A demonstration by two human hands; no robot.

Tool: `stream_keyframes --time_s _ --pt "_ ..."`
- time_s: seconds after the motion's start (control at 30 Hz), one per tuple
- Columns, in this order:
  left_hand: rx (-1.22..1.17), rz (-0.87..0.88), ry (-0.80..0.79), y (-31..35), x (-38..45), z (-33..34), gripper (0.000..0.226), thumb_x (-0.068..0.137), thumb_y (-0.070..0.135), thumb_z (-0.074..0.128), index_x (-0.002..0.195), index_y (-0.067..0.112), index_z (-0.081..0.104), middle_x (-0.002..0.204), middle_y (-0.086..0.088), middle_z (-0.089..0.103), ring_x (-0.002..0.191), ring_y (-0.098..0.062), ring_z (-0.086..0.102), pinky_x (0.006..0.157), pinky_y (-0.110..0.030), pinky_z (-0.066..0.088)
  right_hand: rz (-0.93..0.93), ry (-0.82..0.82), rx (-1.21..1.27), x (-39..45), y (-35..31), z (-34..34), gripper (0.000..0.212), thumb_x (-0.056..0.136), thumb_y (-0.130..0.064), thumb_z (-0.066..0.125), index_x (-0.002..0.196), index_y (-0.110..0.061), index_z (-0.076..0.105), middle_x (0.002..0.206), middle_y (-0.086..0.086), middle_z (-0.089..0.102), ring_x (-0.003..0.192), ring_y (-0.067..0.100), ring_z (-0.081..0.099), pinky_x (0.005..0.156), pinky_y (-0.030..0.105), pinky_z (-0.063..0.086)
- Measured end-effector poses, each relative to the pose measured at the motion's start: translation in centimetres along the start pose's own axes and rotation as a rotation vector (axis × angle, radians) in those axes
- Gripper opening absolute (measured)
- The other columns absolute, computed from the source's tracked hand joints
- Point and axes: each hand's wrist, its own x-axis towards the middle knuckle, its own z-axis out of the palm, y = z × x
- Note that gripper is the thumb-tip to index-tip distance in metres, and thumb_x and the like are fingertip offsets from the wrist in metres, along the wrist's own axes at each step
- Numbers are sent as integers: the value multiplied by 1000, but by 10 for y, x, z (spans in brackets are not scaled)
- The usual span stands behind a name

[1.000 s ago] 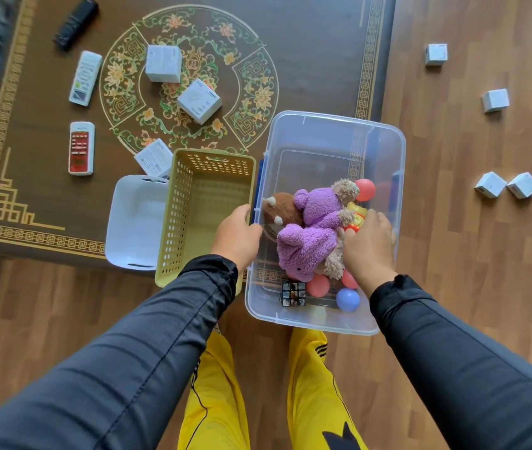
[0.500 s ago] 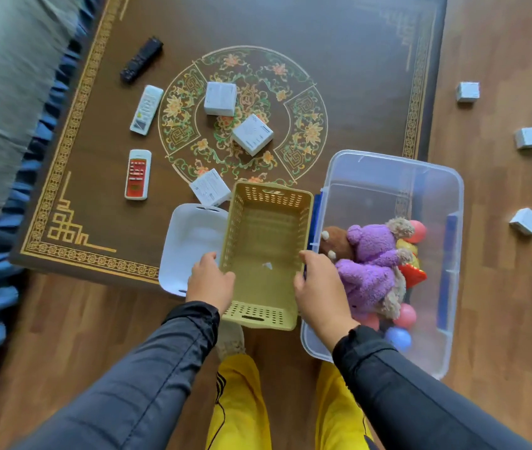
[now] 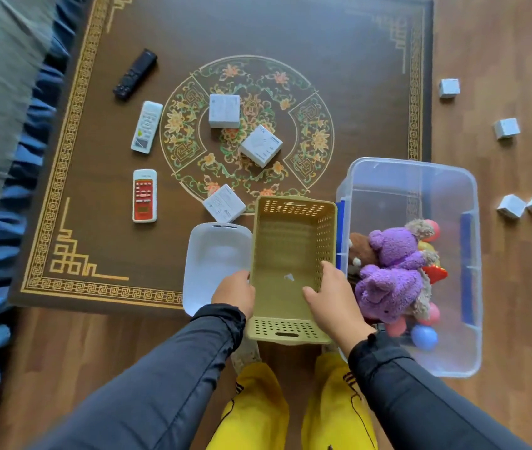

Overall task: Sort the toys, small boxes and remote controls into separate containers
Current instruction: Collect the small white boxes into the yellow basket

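Now the toy stage looks finished and the work has turned to the next container. On the wooden floor [image 3: 501, 319] the big clear plastic tub [image 3: 472, 254] sits at the right, holding the purple plush toy [image 3: 391, 271], a brown plush [image 3: 363, 253] and several coloured balls. A second ago the right hand was down among those toys; it has since come out and crossed to the yellow perforated plastic basket [image 3: 290, 264], which stands empty between the tub and the white plastic tray [image 3: 212, 264]. Both hands now hold that basket: the left hand [image 3: 234, 292] has its grip curled over the left wall, the right hand [image 3: 331, 292] over the right wall, thumb inside. That suggests the basket is about to be placed for the boxes or remotes. Still unsorted on the brown patterned table [image 3: 112, 238] are three small white cardboard boxes [image 3: 224, 111] and three remote controls: one black [image 3: 135, 74], one white [image 3: 146, 126] and one red-faced [image 3: 144, 195]. Four more little white boxes [image 3: 506, 128] lie on the floor beyond the tub.
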Motion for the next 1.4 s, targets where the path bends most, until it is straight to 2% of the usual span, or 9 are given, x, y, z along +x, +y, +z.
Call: stream_keyframes --time_s 0.17,0.3,0.47,0.57,0.67,0.8,1.0,1.23,1.4 --pt "-126 15 2 11 -5 -18 25 97 10 44 100 7 69 95 -15 69 90 -37 61 73 -38 48 -129 196 -135 -3 -7 -21 42 81 -4 54 123 -7 53 124 12 54 114 34 48 102 43 38" --pt "-219 11 66 14 -17 -40 26 94 13 48 69 9 54 64 -6 47 66 -30 40 57 -33 27 -91 265 -70 9 -22 -41 41 81 -4 54 122 -7 49 117 12 53 110 34 46 99 45 37" --pt "-330 8 136 13 -39 -77 21 93 15 46 84 0 56 81 -24 56 66 -25 40 60 -34 29 -131 157 -2 16 -51 -59 24 90 -9 50 114 -9 52 106 12 59 101 33 55 86 40 45" --pt "-339 -17 247 7 -50 -98 20 91 18 48 72 10 47 75 -12 49 66 -27 43 58 -35 30 -201 125 10 15 -76 -60 13 93 -10 48 106 -15 49 96 4 58 88 27 55 73 32 37" --pt "-366 -87 304 -10 -54 -117 10 94 25 49 95 21 58 98 0 57 83 -22 56 70 -36 44 -269 99 29 8 -105 -51 14 95 -13 48 99 -25 43 93 -3 53 82 18 48 71 30 32" --pt "-450 -152 293 -47 -57 -139 29 98 24 41 124 30 53 111 2 65 96 -23 62 83 -39 51 -304 21 80 -11 -141 -21 16 96 -12 48 109 -21 50 102 -3 59 93 19 56 77 31 43" --pt "-473 -172 266 -125 -63 -170 32 98 19 38 114 40 57 109 7 69 92 -18 64 88 -40 54 -292 -116 116 -41 -186 37 23 97 -15 49 119 -21 53 110 -3 62 99 18 60 83 33 49" --pt "-417 -250 230 -220 -51 -214 50 101 19 36 149 28 46 143 2 58 123 -26 57 107 -43 46 -250 -188 115 -61 -239 111 15 98 -25 52 112 -19 56 107 1 65 95 20 60 80 35 49" --pt "-360 -264 198 -254 -34 -218 49 102 18 37 149 28 46 139 5 59 116 -24 58 97 -34 46 -214 -189 100 -58 -243 143 13 98 -27 53 110 -22 56 104 -3 65 90 16 58 74 31 44"
